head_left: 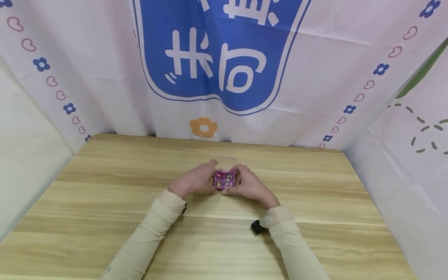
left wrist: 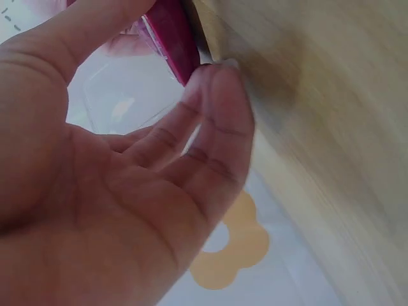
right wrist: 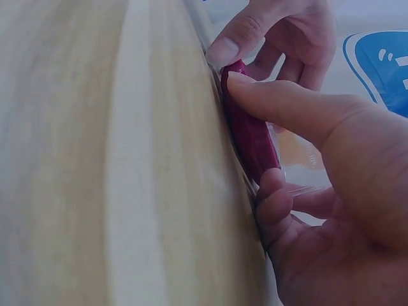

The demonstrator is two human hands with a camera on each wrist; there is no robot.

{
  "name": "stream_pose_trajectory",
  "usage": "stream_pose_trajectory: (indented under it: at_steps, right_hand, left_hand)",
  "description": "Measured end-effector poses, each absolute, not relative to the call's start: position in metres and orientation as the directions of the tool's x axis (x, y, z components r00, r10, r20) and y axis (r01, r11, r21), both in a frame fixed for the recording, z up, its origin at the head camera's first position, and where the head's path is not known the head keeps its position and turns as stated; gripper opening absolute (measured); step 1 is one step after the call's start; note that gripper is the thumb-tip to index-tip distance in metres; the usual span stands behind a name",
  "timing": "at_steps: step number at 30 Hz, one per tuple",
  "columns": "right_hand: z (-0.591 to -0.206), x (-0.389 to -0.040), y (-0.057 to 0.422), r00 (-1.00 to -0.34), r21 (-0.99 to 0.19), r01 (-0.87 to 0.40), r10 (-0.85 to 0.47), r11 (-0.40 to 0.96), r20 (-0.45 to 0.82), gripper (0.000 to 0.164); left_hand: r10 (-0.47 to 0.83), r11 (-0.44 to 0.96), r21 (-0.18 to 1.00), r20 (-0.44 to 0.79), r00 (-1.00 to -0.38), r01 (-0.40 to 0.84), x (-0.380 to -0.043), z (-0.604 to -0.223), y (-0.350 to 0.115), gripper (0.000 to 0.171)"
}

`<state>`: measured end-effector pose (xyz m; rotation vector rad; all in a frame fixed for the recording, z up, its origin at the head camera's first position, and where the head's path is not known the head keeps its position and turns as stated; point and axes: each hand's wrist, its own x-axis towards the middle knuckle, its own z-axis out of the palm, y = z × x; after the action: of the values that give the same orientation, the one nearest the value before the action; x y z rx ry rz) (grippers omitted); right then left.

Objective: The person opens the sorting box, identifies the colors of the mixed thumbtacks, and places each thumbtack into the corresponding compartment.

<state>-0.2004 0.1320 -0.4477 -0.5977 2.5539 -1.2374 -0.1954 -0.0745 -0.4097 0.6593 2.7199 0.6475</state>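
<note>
A small magenta box (head_left: 219, 189) with several compartments sits at the middle of the table, between both hands. Small colourful pieces, some yellow and green, lie in the compartments. Its clear lid (head_left: 226, 158) stands open toward the back. My left hand (head_left: 197, 179) holds the box's left side, thumb at the front corner and fingers farther back. On the opposite side, my right hand (head_left: 249, 185) grips it between thumb and curled fingers. In the right wrist view the box's magenta side wall (right wrist: 252, 131) shows between the right thumb and fingers, with the left thumb at its far end.
The wood-grain table (head_left: 301, 186) runs back to a white curtain (head_left: 308, 116) with a blue printed emblem and an orange flower. White fabric (head_left: 395, 182) borders the right side. A black device (head_left: 257, 227) sits at the right wrist.
</note>
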Motion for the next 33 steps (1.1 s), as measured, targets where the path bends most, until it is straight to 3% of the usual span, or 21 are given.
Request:
stream_pose_trajectory:
  at_steps: [7,14,22,33]
  right_hand:
    - [-0.447,-0.200,0.133,-0.885,-0.779,-0.259,-0.464,0.571,-0.046,0.078]
    - [-0.443,-0.198,0.132,-0.890,-0.814,-0.251,-0.455,0.523,-0.017,0.078]
    - [-0.439,-0.201,0.130,-0.899,-0.911,-0.214,-0.436,0.352,0.043,0.109]
    - [-0.434,-0.197,0.131,-0.893,-0.939,-0.198,-0.447,0.280,0.055,0.090]
  left_hand:
    - [0.513,0.774,0.508,-0.152,-0.845,0.379,-0.197,-0.410,-0.077,0.085]
    - [0.547,0.685,0.648,-0.155,-0.823,0.333,-0.196,-0.404,-0.083,0.083]
    - [0.540,0.666,0.665,-0.118,-0.834,0.337,-0.204,-0.403,-0.089,0.079]
    - [0.546,0.655,0.675,-0.111,-0.830,0.341,-0.206,-0.405,-0.088,0.076]
